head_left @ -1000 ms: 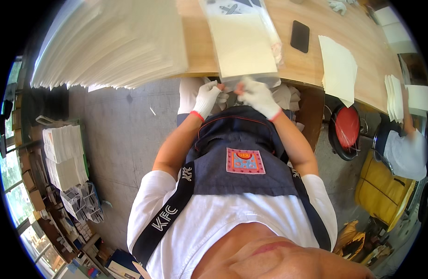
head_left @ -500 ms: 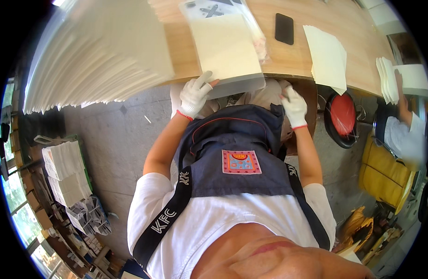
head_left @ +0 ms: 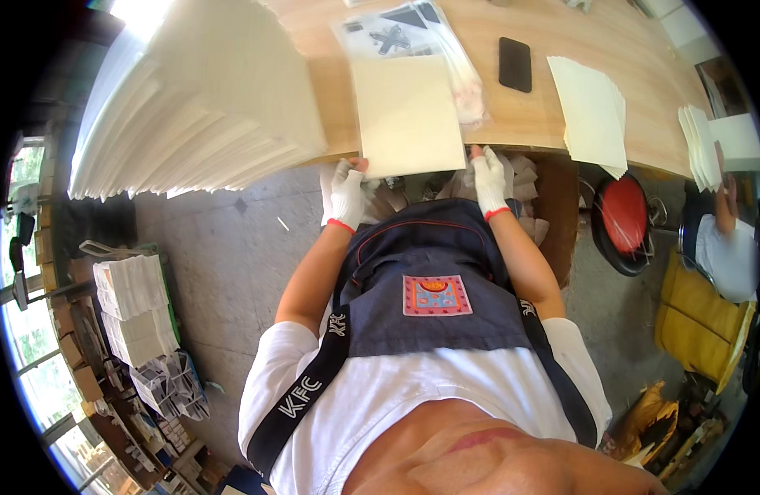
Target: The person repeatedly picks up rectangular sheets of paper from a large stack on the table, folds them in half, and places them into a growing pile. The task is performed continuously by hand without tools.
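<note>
A cream sheet or pad of paper (head_left: 409,111) lies at the table's near edge in a clear plastic sleeve, its near end jutting over the edge. My left hand (head_left: 347,194), in a white glove with bare fingertips showing, is closed at the sleeve's near left corner. At the near right corner, my right hand (head_left: 489,179), gloved the same way, has its fingers pinched together. The plastic between the fingers is hard to make out. Just beyond the paper lie printed clear plastic bags (head_left: 396,33).
A tall fanned stack of white paper sheets (head_left: 207,99) stands to the left. On the right are a black phone (head_left: 515,64), a cream paper pile (head_left: 590,111) and a smaller one (head_left: 699,148). A red-seated stool (head_left: 624,216) stands below; another person's arm (head_left: 726,206) shows far right.
My right hand has moved from my lap to the paper's near right corner. My left hand has shifted to the left corner. The clear flap past the paper's near edge no longer shows.
</note>
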Tool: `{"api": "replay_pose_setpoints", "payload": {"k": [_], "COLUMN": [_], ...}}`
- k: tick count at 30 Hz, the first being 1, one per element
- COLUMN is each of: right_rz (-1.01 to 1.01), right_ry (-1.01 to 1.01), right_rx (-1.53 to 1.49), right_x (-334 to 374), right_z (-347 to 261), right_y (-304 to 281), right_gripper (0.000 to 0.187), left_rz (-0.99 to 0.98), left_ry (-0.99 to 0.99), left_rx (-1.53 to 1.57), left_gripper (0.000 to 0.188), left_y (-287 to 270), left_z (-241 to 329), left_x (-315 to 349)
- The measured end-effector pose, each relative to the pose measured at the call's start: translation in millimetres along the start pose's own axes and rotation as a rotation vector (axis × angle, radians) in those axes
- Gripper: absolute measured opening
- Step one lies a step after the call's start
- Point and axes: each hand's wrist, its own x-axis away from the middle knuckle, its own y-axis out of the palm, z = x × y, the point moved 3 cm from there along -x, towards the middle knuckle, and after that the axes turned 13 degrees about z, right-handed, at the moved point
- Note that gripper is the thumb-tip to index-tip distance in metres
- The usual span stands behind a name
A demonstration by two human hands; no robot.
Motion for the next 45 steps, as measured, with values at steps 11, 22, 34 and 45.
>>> {"api": "replay_pose_setpoints", "payload": {"k": [11, 22, 34, 45], "right_rz": [-0.661, -0.995, -0.634, 0.457], "right_ry": [0.090, -0.458, 0.104, 0.149], "right_rx": [-0.401, -0.133, -0.299, -0.041], "right_x": [45, 127, 34, -76], "right_z": [-116, -328, -171, -43], "right_y": [50, 266, 96, -201], "right_gripper": [0.011, 0.023, 0.017, 0.032], "left_rz": [-0.134, 0.382, 0.545, -0.058], "left_ry": [0.891, 1.292, 0.693, 0.816], "left_rx": [-0.688, -0.598, 0.074, -0.724], "left_gripper": [0.022, 0.036, 0.042, 0.018], "left_y": [10, -98, -224, -76], "left_z": [242, 461, 171, -4], "left_x": [146, 103, -44, 15]}}
